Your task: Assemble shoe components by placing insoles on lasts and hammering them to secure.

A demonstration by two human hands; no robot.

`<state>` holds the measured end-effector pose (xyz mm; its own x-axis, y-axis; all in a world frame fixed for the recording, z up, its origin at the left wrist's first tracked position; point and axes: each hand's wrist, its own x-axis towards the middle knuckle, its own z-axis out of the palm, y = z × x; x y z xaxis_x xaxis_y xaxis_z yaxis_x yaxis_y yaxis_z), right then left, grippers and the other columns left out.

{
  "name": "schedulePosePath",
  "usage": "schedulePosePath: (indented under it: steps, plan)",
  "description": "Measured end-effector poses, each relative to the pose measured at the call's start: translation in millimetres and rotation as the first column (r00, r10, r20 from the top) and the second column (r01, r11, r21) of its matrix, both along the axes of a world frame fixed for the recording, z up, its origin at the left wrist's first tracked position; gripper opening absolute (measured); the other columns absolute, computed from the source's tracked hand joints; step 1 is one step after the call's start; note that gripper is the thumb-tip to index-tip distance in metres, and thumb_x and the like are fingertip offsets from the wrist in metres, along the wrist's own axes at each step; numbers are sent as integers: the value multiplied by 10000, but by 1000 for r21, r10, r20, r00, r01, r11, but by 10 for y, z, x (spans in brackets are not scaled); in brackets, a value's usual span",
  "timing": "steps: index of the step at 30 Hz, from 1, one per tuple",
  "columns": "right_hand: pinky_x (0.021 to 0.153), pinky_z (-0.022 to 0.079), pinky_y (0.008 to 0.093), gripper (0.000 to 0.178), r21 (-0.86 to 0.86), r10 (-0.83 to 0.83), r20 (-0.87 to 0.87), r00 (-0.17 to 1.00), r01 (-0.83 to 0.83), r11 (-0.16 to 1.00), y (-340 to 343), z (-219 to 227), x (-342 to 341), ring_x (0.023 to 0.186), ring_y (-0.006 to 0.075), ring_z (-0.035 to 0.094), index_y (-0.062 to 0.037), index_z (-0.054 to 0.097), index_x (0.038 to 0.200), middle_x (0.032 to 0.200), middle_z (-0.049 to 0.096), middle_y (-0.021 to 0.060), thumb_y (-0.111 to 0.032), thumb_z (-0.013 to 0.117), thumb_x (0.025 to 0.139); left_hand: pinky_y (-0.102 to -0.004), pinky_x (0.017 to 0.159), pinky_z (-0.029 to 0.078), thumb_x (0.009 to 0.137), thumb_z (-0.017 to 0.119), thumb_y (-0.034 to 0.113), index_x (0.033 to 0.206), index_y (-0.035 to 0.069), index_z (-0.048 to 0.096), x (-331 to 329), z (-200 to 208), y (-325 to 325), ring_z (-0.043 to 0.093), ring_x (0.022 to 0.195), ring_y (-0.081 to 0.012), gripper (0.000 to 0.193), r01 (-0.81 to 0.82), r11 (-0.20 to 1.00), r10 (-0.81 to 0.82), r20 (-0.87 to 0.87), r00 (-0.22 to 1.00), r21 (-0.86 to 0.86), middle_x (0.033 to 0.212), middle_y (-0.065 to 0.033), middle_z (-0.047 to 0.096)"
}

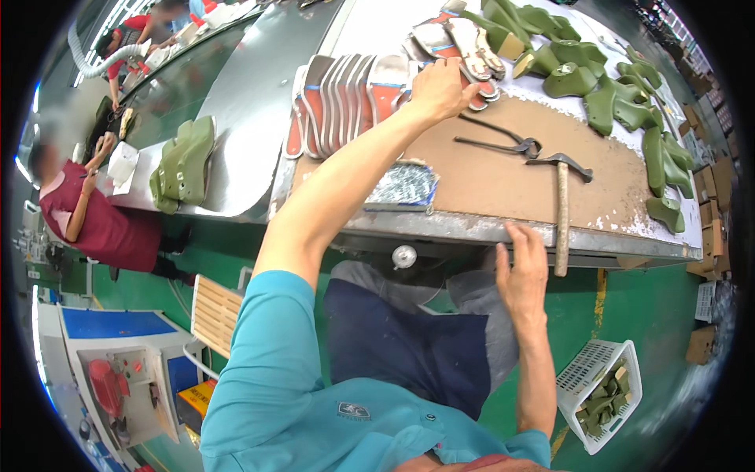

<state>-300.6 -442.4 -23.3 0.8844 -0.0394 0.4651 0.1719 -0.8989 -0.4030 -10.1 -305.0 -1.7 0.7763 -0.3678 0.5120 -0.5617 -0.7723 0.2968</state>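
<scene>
My left arm stretches across the workbench [487, 181] to the shoe insoles. My left hand [442, 90] is closed over the pile, fingers curled down onto an insole [486, 88]; the fingertips are partly hidden. Beside it stands a row of orange-red and silver insoles [334, 98], packed upright. My right hand [523, 271] is empty at the bench's front edge, fingers apart. Beyond it lie black pincers [519, 145] and a hammer [562, 204], its wooden handle overhanging the edge. Under my left forearm is a shallow tray of small silvery bits [403, 186].
Green shoe lasts [570, 75] cover the bench's far right; several more [185, 165] lie on the metal table to the left. A white basket of green pieces [598, 393] stands on the floor at right. A person in a dark red apron [102, 212] works at left, near a slatted chair [216, 311].
</scene>
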Motion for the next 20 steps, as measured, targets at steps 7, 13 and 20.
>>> schedulePosePath:
  steps: [7,13,20]
  plan:
    - [772,470,404,385,70,26,27,999,-28,997,36,-23,-11,912,325,574,-16,580,1135,1031,575,153,-38,685,765,-492,942,424,760,638,601,1348,34,419,599,33,-777,535,1133,-381,845,-225,966,250,-230,940,129,1176,-282,555]
    - [757,475,391,338,181,57,45,997,-64,981,-27,-8,-29,899,312,579,-12,579,1089,998,580,140,-26,673,765,-499,967,416,779,630,321,1369,-5,364,807,136,-769,512,1166,-425,724,-260,961,278,-326,903,97,1313,-273,443]
    - [765,501,391,298,280,132,96,987,-154,947,14,13,48,886,323,597,-16,600,1051,1002,606,143,-2,676,763,-298,683,518,737,564,57,1173,-74,542,720,283,2,634,881,-196,456,-203,338,-446,-346,825,-919,988,-161,639]
